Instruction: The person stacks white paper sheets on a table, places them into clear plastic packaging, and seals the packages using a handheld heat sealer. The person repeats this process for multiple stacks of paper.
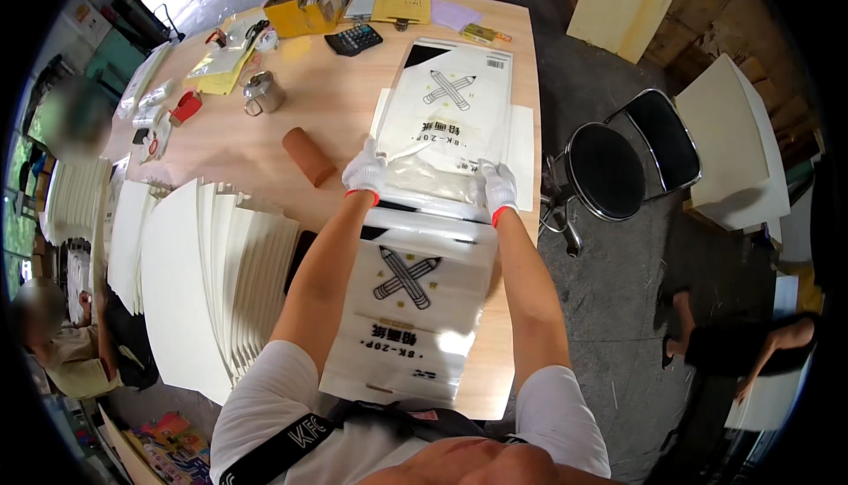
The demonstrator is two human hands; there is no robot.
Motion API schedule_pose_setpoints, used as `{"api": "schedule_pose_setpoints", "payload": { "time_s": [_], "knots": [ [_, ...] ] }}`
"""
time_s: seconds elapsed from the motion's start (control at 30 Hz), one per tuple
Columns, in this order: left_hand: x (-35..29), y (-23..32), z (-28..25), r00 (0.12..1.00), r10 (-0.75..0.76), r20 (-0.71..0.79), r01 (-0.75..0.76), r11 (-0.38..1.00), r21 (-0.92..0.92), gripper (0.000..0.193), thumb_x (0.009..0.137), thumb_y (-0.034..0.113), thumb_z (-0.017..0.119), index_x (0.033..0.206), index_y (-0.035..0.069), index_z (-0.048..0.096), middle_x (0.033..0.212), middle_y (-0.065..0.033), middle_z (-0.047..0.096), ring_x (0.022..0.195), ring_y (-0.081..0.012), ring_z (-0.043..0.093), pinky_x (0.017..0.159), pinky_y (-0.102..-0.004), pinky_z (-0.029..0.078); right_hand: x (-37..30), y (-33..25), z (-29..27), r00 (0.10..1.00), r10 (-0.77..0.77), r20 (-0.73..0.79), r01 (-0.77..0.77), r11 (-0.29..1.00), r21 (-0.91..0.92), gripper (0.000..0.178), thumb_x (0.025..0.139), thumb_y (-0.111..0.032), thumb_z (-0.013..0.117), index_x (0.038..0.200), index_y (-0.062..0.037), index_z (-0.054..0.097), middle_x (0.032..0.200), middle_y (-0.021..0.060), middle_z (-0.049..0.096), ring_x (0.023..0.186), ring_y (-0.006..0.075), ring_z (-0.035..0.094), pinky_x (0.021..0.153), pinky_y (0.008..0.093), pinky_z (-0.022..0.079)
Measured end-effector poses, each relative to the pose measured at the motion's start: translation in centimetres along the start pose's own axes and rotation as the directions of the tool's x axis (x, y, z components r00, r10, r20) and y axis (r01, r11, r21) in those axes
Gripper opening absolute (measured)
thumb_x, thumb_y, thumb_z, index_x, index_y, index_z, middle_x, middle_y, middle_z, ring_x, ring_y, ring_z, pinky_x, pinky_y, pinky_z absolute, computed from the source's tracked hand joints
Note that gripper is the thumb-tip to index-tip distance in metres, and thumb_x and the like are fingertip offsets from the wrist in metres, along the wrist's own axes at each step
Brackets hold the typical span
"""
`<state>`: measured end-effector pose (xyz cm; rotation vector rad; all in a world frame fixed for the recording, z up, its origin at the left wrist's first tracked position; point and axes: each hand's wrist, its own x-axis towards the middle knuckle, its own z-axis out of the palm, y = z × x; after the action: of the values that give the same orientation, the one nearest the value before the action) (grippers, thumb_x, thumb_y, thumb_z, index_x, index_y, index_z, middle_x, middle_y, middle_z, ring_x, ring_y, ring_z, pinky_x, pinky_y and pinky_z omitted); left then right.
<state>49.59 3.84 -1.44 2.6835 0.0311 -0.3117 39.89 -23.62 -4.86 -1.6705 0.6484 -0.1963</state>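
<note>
White knit gloves with red cuffs cover both my hands. My left hand (365, 170) pinches the left side of a clear plastic bag (468, 74) near its crumpled near end. On the opposite side, my right hand (498, 188) has its fingers closed on the same bag. Crossed pencils and dark lettering are printed on it, and white sheets lie inside and beneath it. Closer to my body, a stack of similar printed plastic bags (402, 322) lies flat on the table. A reddish-brown cylinder (308, 156) rests on its side beyond my left hand.
Fanned stacks of white paper (199, 282) fill the table's left side. A metal mug (262, 94), red tape dispenser (185, 108), calculator (354, 40) and yellow box (305, 6) stand farther off. A black chair (606, 171) is at the right. Other people are at both sides.
</note>
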Motion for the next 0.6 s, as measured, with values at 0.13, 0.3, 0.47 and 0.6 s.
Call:
{"api": "schedule_pose_setpoints", "payload": {
  "time_s": [0.13, 0.3, 0.47, 0.6],
  "knots": [
    [-0.5, -0.7, -0.2, 0.995, -0.007, -0.098, 0.016, 0.996, 0.085, 0.041, 0.091, 0.026, 0.05, 0.131, 0.02, 0.044, 0.103, -0.0109, 0.07, 0.098, -0.0341, 0.066, 0.083, -0.0489, 0.05, -0.3, -1.1, 1.0, 0.996, 0.084, 0.008, -0.084, 0.996, 0.016, 0.051, 0.09, -0.034, 0.064, 0.119, 0.0072, 0.059, 0.115, 0.0231, 0.065, 0.107, 0.0329, 0.061, 0.094, 0.0369, 0.046],
    [-10.9, 3.7, -2.6, 0.677, 0.489, -0.549, -0.596, 0.803, -0.019, 0.044, 0.083, 0.021, 0.062, 0.123, 0.006, 0.051, 0.097, -0.0158, 0.059, 0.084, -0.0335, 0.061, 0.075, -0.0436, 0.05, -0.3, 0.7, -0.5, 0.995, -0.057, 0.08, 0.039, 0.976, 0.212, 0.031, 0.084, -0.026, 0.074, 0.096, -0.0003, 0.061, 0.074, 0.0042, 0.06, 0.056, 0.0134, 0.053, 0.05, 0.0315, 0.042],
    [-32.3, 2.0, -7.7, 0.689, 0.58, -0.434, -0.723, 0.59, -0.36, 0.041, 0.077, 0.01, 0.07, 0.117, 0.01, 0.058, 0.11, -0.0127, 0.057, 0.096, -0.0319, 0.059, 0.082, -0.0402, 0.049, -10.0, -5.8, -6.0, 0.975, 0.126, 0.181, -0.081, 0.968, -0.239, 0.08, 0.084, -0.012, 0.072, 0.149, -0.0004, 0.027, 0.079, 0.0089, 0.062, 0.054, 0.0092, 0.051, 0.044, 0.0243, 0.039],
    [-43.2, -7.3, -11.4, 0.52, 0.832, -0.196, -0.704, 0.287, -0.65, 0.033, 0.081, 0.008, 0.07, 0.114, 0.007, 0.064, 0.106, -0.0113, 0.065, 0.096, -0.0321, 0.063, 0.083, -0.0396, 0.052, -20.8, -5.6, -7.3, 0.955, 0.024, 0.295, 0.028, 0.985, -0.171, 0.059, 0.09, -0.015, 0.063, 0.142, -0.0009, 0.038, 0.076, 0.0068, 0.062, 0.053, 0.0093, 0.052, 0.045, 0.024, 0.042]
  ]
}}
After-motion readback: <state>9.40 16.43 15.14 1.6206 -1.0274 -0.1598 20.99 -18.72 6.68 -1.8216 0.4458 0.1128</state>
